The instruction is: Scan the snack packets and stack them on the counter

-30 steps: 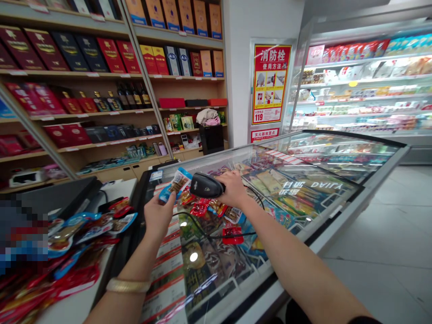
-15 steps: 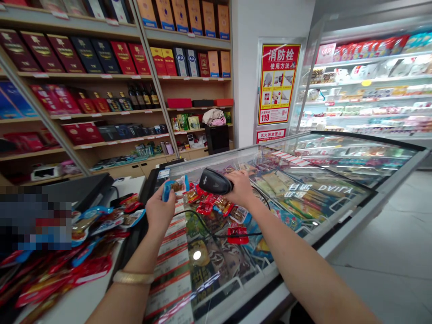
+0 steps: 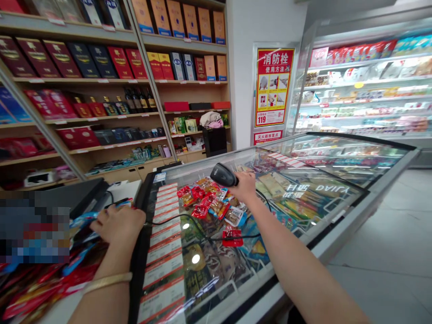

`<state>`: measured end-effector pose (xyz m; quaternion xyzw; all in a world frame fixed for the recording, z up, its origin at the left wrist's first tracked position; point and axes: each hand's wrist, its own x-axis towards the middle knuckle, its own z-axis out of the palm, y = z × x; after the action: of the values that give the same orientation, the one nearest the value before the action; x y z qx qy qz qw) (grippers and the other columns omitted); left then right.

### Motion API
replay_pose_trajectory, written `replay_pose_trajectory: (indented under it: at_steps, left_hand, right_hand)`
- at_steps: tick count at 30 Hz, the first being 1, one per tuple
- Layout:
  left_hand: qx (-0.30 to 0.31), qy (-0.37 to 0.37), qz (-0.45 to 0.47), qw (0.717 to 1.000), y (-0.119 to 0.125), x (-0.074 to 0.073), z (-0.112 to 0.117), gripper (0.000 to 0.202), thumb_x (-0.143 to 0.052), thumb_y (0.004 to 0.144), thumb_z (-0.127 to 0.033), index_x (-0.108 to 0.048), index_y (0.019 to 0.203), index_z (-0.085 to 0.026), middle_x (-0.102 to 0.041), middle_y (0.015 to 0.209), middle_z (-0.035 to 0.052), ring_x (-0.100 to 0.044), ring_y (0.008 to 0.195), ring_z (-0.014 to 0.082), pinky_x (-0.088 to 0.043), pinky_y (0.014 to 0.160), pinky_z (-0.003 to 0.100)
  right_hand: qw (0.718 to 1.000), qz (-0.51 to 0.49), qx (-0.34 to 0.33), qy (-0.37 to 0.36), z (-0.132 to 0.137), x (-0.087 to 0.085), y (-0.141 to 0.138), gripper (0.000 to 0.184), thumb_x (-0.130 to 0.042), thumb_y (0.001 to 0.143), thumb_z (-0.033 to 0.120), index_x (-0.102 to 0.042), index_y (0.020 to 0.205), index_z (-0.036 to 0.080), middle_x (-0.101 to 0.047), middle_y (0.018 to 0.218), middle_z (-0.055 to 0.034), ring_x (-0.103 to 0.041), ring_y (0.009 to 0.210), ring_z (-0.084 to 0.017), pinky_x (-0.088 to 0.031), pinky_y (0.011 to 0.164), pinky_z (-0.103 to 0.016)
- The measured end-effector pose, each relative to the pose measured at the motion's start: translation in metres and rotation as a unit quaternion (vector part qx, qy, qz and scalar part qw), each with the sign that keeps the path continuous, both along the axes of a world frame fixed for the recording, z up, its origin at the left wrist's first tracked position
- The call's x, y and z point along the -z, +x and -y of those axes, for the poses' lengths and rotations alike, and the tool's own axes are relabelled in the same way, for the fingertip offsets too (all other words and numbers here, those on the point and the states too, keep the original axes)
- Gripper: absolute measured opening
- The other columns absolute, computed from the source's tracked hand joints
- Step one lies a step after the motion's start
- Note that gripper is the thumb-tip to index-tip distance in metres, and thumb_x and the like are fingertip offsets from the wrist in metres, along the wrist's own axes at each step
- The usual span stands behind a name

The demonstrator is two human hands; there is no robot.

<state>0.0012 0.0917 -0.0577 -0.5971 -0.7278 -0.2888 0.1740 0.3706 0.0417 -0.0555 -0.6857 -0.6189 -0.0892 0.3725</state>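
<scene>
My right hand point(image 3: 244, 185) grips a black handheld barcode scanner point(image 3: 223, 174) above the glass freezer lid. Beneath it lies a loose heap of small snack packets point(image 3: 205, 200), red or clear and blue, on the glass. The scanner's cable point(image 3: 199, 227) loops across the lid, and one red packet point(image 3: 232, 237) lies by it. At the left, my left hand point(image 3: 118, 222) reaches palm down over a larger pile of snack packets point(image 3: 79, 270) on the counter. Its fingers look spread; the fingertips partly cover the packets, and I see nothing held in them.
The chest freezer point(image 3: 337, 209) stretches away to the right, with a strip of price labels point(image 3: 165, 252) along its left side. Shelves point(image 3: 111, 118) of boxes and bottles stand behind. A black device point(image 3: 72, 198) sits on the counter point(image 3: 131, 191). Tiled floor point(image 3: 381, 252) lies at right.
My left hand has let go of a blue-edged packet and moved left to the counter pile. The packet seems to be among the heap on the glass. The scanner has shifted slightly right and up.
</scene>
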Motion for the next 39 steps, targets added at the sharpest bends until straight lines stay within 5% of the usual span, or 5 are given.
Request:
replay_pose_trajectory:
  at_steps: [5,12,24,32,39]
  left_hand:
    - [0.169,0.014,-0.046,0.984,0.043,0.002,0.007,0.045,-0.054,0.084,-0.039,-0.071,0.118,-0.016,-0.066,0.129,0.0225,-0.058,0.123,0.0436,-0.047,0.099,0.062]
    - [0.492,-0.039,-0.180,0.851,0.125,0.028,0.027,0.063,-0.049,0.087,-0.020,-0.051,0.149,-0.022,-0.055,0.152,0.0122,-0.044,0.146,0.0295,-0.035,0.119,0.054]
    - [0.529,-0.072,-0.171,0.828,0.138,0.032,0.021,0.039,-0.054,0.086,-0.015,-0.073,0.120,-0.023,-0.075,0.118,0.0121,-0.068,0.112,0.0251,-0.048,0.106,0.044]
    - [0.422,-0.124,0.206,0.874,0.114,0.006,0.032,0.036,-0.057,0.084,-0.053,-0.073,0.086,-0.020,-0.075,0.077,0.0059,-0.069,0.070,0.0236,-0.056,0.069,0.034]
    - [0.379,-0.121,0.549,0.735,0.107,-0.007,0.034,0.044,-0.083,0.058,-0.050,-0.067,0.083,-0.017,-0.073,0.077,0.0036,-0.071,0.074,0.0225,-0.060,0.074,0.037]
  right_hand:
    - [1.000,-0.008,0.029,0.004,-0.002,0.001,0.005,0.032,-0.075,0.073,0.042,-0.076,0.101,0.025,-0.078,0.097,-0.0069,-0.065,0.101,-0.028,-0.034,0.092,-0.038]
    - [1.000,0.002,0.028,-0.012,0.002,-0.004,0.002,0.031,-0.075,0.076,0.041,-0.076,0.102,0.025,-0.077,0.098,-0.0076,-0.064,0.104,-0.028,-0.034,0.093,-0.038]
    - [1.000,0.003,-0.001,-0.008,0.000,-0.002,0.001,0.033,-0.073,0.079,0.048,-0.075,0.105,0.027,-0.078,0.106,-0.0063,-0.065,0.106,-0.027,-0.033,0.095,-0.041]
    - [0.999,-0.006,0.031,-0.015,0.004,-0.008,-0.002,0.032,-0.073,0.077,0.042,-0.076,0.103,0.024,-0.078,0.102,-0.0090,-0.065,0.105,-0.029,-0.034,0.093,-0.039]
    - [1.000,0.007,-0.026,0.013,0.003,-0.006,-0.005,0.029,-0.073,0.074,0.035,-0.076,0.100,0.023,-0.078,0.103,-0.0087,-0.065,0.104,-0.028,-0.034,0.091,-0.038]
